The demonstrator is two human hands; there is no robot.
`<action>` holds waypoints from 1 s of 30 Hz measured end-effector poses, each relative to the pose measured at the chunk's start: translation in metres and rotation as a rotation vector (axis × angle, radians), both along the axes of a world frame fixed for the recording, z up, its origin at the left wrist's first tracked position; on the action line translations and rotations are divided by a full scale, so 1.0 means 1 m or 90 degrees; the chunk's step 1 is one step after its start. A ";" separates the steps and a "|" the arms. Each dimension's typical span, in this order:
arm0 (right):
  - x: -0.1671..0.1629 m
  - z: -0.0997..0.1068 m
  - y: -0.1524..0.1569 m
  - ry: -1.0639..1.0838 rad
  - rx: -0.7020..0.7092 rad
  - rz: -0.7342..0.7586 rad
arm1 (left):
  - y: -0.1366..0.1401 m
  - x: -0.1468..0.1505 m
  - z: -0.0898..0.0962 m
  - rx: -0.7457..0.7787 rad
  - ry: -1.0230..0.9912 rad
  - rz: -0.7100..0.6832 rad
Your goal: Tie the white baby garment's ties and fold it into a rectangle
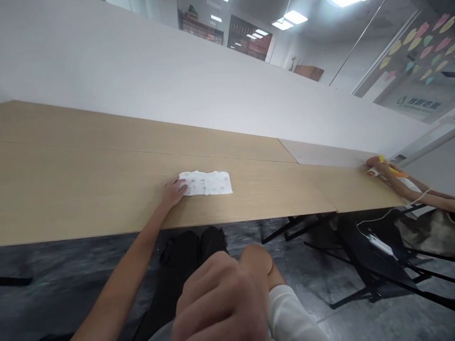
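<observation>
A folded white cloth [213, 183] with a small grey print lies flat on the light wood table, a crease running down its middle. My left hand [174, 192] rests on the tabletop at the cloth's left edge, its fingers stretched out and the tips touching the fabric. Close to the camera, my right hand [223, 298] is raised over my lap, away from the table. Its fingers are curled into a fist with the back of the hand toward me. Whatever it may hold is hidden.
The wood table [88, 189] runs along a white partition [142, 71] with glass above it. At the far right, another person's arms [394, 182] rest on the table beside something yellow. A black folding chair [369, 246] bears a white power strip [382, 246] with a cable.
</observation>
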State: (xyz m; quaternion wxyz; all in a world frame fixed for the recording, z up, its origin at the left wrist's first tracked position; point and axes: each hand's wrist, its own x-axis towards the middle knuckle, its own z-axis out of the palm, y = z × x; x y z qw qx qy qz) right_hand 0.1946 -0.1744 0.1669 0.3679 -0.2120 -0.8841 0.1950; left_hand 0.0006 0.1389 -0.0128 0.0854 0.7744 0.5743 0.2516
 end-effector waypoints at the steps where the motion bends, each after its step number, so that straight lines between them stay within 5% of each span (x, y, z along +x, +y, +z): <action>1: -0.005 0.000 0.002 -0.009 -0.010 0.012 | 0.000 0.000 -0.001 0.001 -0.004 0.002; 7: -0.018 0.026 0.048 -0.109 -0.071 0.082 | 0.000 -0.001 -0.001 -0.001 -0.043 0.006; 10: 0.006 0.023 0.104 -0.237 -0.173 -0.022 | 0.006 -0.003 0.003 0.024 -0.090 0.011; 13: 0.035 -0.007 0.181 -0.362 -0.307 -0.177 | 0.019 0.001 0.010 0.046 -0.067 0.035; 17: 0.064 -0.063 0.278 -0.331 -0.251 -0.586 | 0.037 0.015 0.020 0.033 0.024 0.049; 19: 0.074 -0.085 0.308 -0.361 -0.255 -0.650 | 0.044 0.021 0.023 0.008 0.056 0.052; 25: 0.087 -0.117 0.335 -0.362 -0.239 -0.680 | 0.049 0.020 0.031 -0.004 0.071 0.021; 30: 0.092 -0.126 0.335 -0.086 -0.254 -0.628 | 0.042 0.010 0.046 -0.014 -0.073 -0.012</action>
